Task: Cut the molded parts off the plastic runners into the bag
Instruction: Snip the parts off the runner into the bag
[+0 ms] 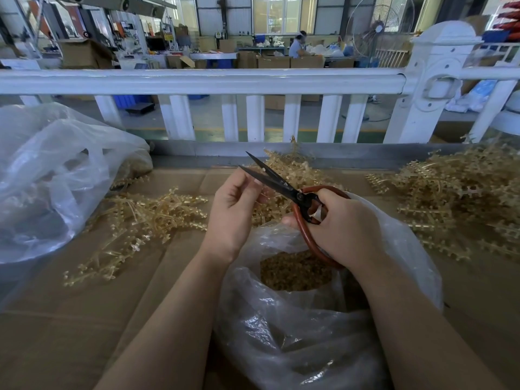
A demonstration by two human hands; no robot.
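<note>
Two hands, one pair of scissors [284, 187], two plastic bags at six [304, 333] and nine o'clock [50, 175], three heaps of runners.

Head view — looking forward and down, close over cardboard worktop [84, 319]

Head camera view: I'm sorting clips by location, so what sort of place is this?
Likely a factory floor: heaps of plastic runners on a cardboard-covered bench, stacked cartons and an industrial fan in a big hall behind.
</note>
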